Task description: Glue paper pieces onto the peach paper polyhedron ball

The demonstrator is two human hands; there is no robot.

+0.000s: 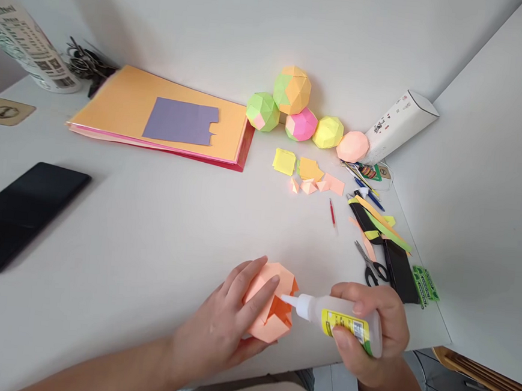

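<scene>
Near the table's front edge, my left hand (229, 313) holds a peach faceted paper ball (271, 330), its fingers curled over the top and left side. The ball has an opening on its right that shows a darker orange inside. My right hand (377, 328) grips a clear glue bottle (330, 315) with a yellow label, lying nearly level. Its white nozzle points left into the mouth of the ball; whether the tip touches the paper I cannot tell.
Several finished paper balls (328, 133) stand by the back wall, with paper pieces (310, 169) before them. Scissors (373, 266), pens (369, 195) and strips lie at right. Left are a paper stack (128, 101), a purple sheet (180, 121) and a black phone (27, 216).
</scene>
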